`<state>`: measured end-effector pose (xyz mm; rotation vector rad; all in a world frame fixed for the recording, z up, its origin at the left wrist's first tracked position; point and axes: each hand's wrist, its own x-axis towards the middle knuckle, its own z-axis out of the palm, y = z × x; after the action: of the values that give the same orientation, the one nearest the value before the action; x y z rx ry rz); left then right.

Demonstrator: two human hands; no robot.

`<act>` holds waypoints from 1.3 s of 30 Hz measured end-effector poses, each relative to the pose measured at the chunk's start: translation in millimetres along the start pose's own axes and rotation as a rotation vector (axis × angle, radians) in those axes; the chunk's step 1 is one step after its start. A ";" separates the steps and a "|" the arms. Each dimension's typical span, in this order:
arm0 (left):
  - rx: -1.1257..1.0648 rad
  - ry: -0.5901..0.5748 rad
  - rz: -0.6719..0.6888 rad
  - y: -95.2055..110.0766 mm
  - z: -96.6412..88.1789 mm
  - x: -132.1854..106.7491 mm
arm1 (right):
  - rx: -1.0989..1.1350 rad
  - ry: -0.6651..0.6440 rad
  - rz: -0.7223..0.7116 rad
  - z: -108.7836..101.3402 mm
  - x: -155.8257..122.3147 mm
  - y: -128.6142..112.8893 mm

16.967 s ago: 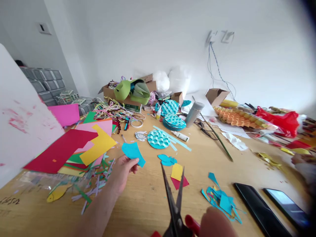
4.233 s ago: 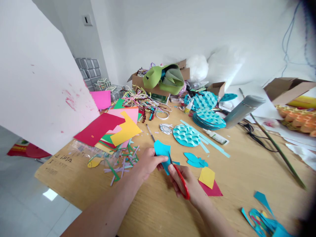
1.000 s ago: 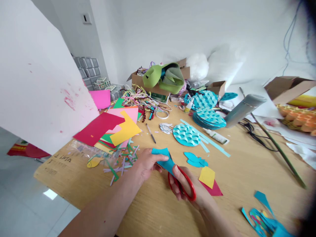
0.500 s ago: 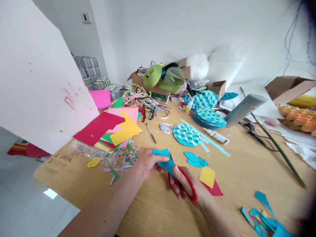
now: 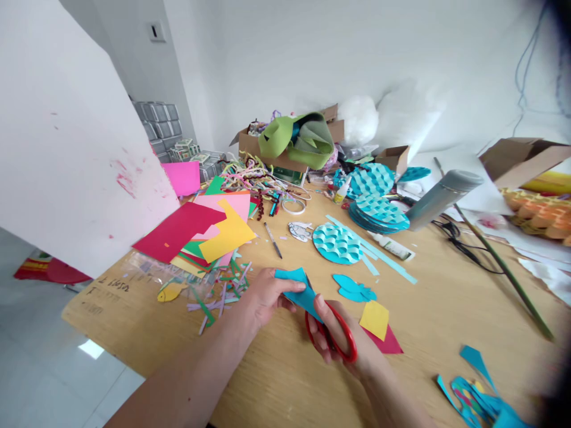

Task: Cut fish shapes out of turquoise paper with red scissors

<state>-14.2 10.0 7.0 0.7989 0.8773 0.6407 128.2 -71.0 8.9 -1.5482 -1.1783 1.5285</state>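
My left hand (image 5: 263, 295) pinches a piece of blue paper (image 5: 295, 285) above the wooden table (image 5: 437, 309). My right hand (image 5: 345, 345) grips red-handled scissors (image 5: 332, 331), fingers through the loops. The blades are hidden under the blue paper at its lower right edge. Both hands sit close together near the table's front middle.
A blue fish cutout (image 5: 353, 289), a yellow square (image 5: 375, 319) on a red scrap and a blue wavy disc (image 5: 336, 244) lie just beyond the hands. Coloured paper sheets (image 5: 200, 235) pile at the left, blue scraps (image 5: 475, 398) at the right. A white board (image 5: 66, 148) leans at the left.
Over the last second the scissors' loops have shifted slightly lower on the blue paper. Since four seconds ago the paper has turned from upright to nearly flat.
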 end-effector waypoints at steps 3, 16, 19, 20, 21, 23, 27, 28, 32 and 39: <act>-0.002 0.001 0.000 0.3 -0.3 -0.2 | -0.004 0.001 -0.002 -0.1 -0.3 0.5; -0.028 -0.002 0.008 0.7 0.6 -1.0 | -0.052 -0.034 -0.035 -2.8 3.3 0.4; -0.025 -0.003 0.012 0.8 0.6 -1.0 | -0.066 -0.045 -0.028 -3.4 2.3 -0.6; -0.024 -0.003 0.013 0.8 0.5 -0.8 | -0.065 -0.045 -0.027 -3.4 1.8 -0.7; -0.023 -0.006 0.014 0.7 0.3 -0.6 | -0.061 -0.042 -0.027 -3.2 1.2 -0.6; -0.020 -0.013 0.012 0.6 -0.1 -0.2 | -0.040 -0.030 -0.030 -2.6 0.0 -0.3; -0.015 -0.019 0.010 1.0 -0.5 -0.2 | -0.002 -0.022 -0.033 -1.4 -1.4 0.7; -0.015 -0.019 0.009 1.1 -0.6 -0.4 | 0.000 -0.024 -0.034 -1.3 -1.4 0.9; -0.009 -0.030 0.008 0.9 -1.1 -0.7 | -0.028 -0.028 -0.049 -1.9 -0.7 0.6; 0.007 -0.044 0.003 1.3 -0.9 -1.6 | -0.056 -0.039 -0.010 -3.3 -1.7 -2.6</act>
<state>-16.0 9.8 8.4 0.8183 0.8386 0.6206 131.2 -71.0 12.4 -1.5525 -1.2584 1.5371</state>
